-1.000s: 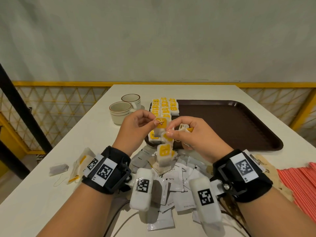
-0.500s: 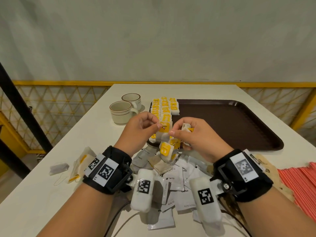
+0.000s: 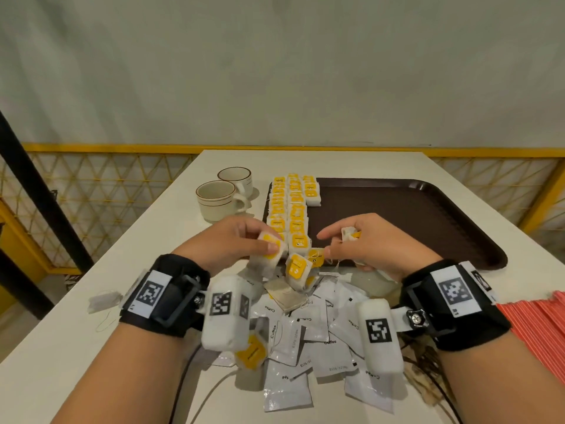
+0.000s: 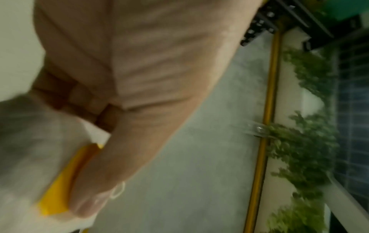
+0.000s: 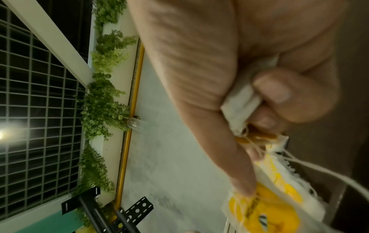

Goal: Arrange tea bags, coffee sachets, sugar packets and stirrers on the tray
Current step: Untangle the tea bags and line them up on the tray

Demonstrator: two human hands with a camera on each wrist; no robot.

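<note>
While one tea bag is being pinched by the left hand and others with tangled strings are being clutched in the right hand, strings are best being teased apart slowly – then laid beside the three rows on the tray, left end. Two cups are being left aside.

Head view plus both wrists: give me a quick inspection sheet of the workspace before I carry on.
Surface: white table, no spills seen.
Job's things: tea bags in rows at the brown tray's left end; coffee sachets heaped near the edge; red stirrers at right; sugar packets not identified.
Clutter: two cups; stray tea bag far left.
Grippers: left hand pinches one tea bag; right hand grips a tangled bunch of bags.
Cables: wrist-camera leads trail toward the body.
Surroundings: wall, yellow railing.
</note>
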